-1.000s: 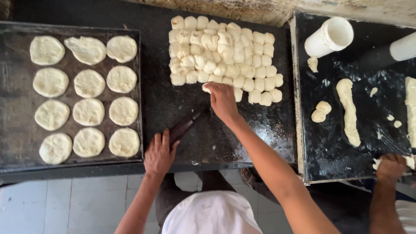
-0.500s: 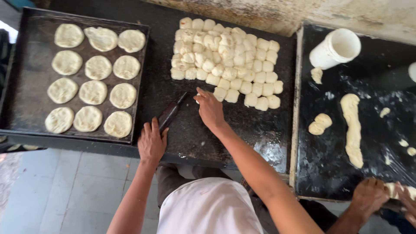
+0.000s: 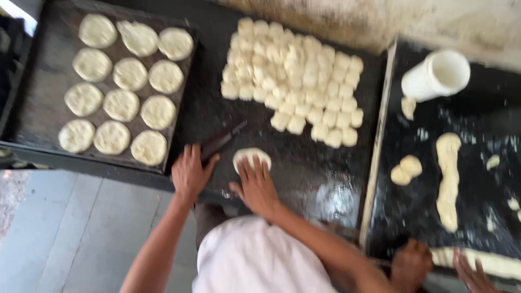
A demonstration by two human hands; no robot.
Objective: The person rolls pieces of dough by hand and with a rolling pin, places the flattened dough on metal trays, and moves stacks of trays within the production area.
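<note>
Surface: dark, oily worktop point(image 3: 304, 168) below a rough pale wall.
Change: half a second ago the right hand point(image 3: 255, 184) reached toward the cut dough pieces point(image 3: 296, 81); now it lies flat, fingers spread, pressing one dough piece point(image 3: 251, 157) into a disc.
Left hand point(image 3: 190, 173): open, resting on the dark knife point(image 3: 222, 142).
Tray point(image 3: 38, 103): eleven flattened discs.
Containers: plain white tub point(image 3: 437, 76), far right; no labels legible.

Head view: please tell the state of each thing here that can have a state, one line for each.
Dough piece: flattened, under the right hand's fingers.
Right hand: open, fingers spread, pressing on the dough piece.
Left hand: resting on the knife handle.
Knife: lying flat on the dark counter.
Tray: holds twelve flattened rounds.
Cut dough blocks: uncooked, packed together.
White cup: tipped on its side.
Long dough roll: uncut.
</note>
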